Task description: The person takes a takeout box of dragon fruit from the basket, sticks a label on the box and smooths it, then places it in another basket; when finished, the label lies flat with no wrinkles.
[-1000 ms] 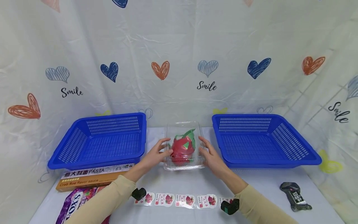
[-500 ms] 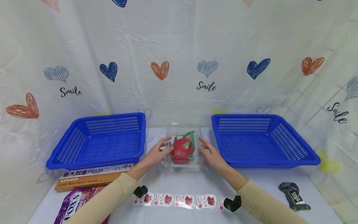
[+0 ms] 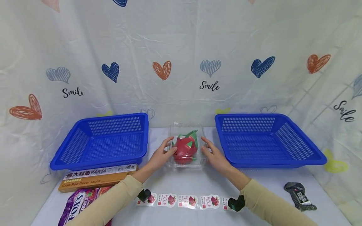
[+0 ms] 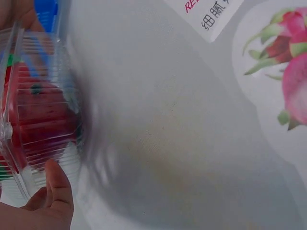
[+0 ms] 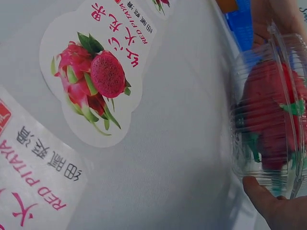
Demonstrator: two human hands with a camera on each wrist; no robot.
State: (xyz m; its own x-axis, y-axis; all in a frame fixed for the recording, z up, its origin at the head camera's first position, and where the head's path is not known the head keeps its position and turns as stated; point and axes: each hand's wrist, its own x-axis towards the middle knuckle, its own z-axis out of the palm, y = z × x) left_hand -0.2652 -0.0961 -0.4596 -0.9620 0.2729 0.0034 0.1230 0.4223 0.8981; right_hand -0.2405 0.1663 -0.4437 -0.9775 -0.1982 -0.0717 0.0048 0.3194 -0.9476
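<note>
left hand (image 3: 159, 156) grasped clear box (image 3: 186, 163) at 9 o'clock | right hand (image 3: 215, 156) grasped it at 3 o'clock | dragon fruit (image 3: 185, 149) inside

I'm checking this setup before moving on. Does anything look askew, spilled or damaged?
Nothing is spilled or visibly damaged. The clear box with the red dragon fruit sits upright between both hands. The only untidy bit: the purple candy bag and dark packet lie at slants near the table edge.
</note>
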